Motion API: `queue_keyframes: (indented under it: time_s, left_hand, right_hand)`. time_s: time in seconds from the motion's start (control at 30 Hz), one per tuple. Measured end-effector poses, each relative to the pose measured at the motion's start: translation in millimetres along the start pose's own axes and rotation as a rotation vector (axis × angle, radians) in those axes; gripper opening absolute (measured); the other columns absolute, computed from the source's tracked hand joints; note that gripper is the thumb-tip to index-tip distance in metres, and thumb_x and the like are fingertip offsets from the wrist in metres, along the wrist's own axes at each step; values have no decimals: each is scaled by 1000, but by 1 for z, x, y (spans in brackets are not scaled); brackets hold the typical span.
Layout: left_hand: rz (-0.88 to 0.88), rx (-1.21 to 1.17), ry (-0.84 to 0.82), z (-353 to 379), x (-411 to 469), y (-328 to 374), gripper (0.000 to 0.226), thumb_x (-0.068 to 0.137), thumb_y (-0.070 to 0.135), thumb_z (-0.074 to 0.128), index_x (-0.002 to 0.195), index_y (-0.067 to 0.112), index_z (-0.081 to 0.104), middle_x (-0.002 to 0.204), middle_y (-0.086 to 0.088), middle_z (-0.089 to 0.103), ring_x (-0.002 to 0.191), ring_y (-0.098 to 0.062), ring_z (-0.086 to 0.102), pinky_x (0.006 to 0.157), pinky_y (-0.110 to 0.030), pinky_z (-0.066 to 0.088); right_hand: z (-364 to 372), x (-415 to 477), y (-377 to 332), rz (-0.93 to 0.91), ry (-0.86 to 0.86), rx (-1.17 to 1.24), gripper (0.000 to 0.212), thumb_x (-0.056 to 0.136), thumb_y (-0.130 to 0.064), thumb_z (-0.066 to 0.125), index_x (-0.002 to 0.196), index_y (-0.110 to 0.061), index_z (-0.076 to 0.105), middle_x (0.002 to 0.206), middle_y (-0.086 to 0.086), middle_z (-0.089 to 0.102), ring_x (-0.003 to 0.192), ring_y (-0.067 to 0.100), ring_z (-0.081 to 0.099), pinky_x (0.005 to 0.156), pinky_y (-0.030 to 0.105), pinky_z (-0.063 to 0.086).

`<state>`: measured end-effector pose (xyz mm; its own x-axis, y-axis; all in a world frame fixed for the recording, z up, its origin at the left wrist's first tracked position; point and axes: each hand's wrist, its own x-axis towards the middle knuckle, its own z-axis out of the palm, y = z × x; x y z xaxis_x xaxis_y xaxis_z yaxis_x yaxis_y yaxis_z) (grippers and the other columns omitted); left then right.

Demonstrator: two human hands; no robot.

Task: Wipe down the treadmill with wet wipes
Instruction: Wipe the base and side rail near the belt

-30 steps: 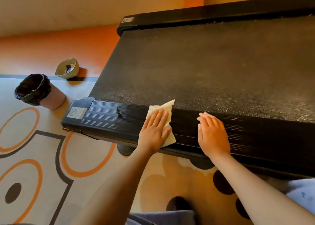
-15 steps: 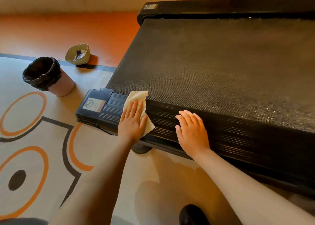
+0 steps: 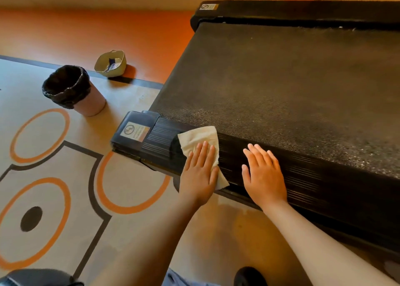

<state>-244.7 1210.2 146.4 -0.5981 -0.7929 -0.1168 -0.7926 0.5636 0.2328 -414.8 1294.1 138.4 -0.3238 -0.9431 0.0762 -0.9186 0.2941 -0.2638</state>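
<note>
Flat, unclenched fingers (image 3: 205,153) of the left hand (image 3: 200,178) are pressing a creased white wipe (image 3: 198,137) onto the treadmill (image 3: 292,103)'s ribbed near rail beside its end cap, the right hand (image 3: 265,178) lying splayed just beside it, bare rail stretching rightward.

A black-lined bin (image 3: 72,90) stands on the patterned rug (image 3: 54,177), near a small basket (image 3: 111,63).

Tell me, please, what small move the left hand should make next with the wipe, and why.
Probably slide the wipe leftward along the ribbed side rail toward the end cap. The left hand presses it flat just short of that corner, so that stretch looks uncovered; the right hand rests bare on the rail, bracing.
</note>
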Motion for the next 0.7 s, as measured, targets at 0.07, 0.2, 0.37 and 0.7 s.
queue_keyframes:
  time_s: [0.07,0.2,0.37,0.7]
  left_hand:
    - [7,18,14,-1,15,-2,61,101,52,7,154,26,-9,158,7,-19,145,-11,-23,119,-31,-14]
    - [-17,45,15,-3,36,-7,64,100,51,10,156,23,-5,163,3,-11,148,-12,-16,117,-31,-14]
    - [-33,51,8,-12,64,-21,63,104,46,19,156,19,-4,164,-1,-9,149,-16,-14,118,-35,-12]
    - [-97,108,-1,-20,122,-36,61,104,46,15,156,16,3,164,-4,-4,150,-18,-9,120,-37,-7]
  right_hand:
    - [1,1,0,-7,3,9,55,98,-36,24,139,-12,50,147,7,46,140,22,38,116,44,28]
    - [0,-7,11,-57,-4,48,51,99,-32,27,143,-13,45,151,5,41,143,20,33,118,40,22]
    - [-1,-20,23,-145,2,-12,50,100,-24,25,142,-10,46,149,8,44,140,23,37,116,41,28]
    - [3,-16,18,-133,48,-45,49,99,-23,27,138,-8,51,144,11,49,136,27,43,112,46,37]
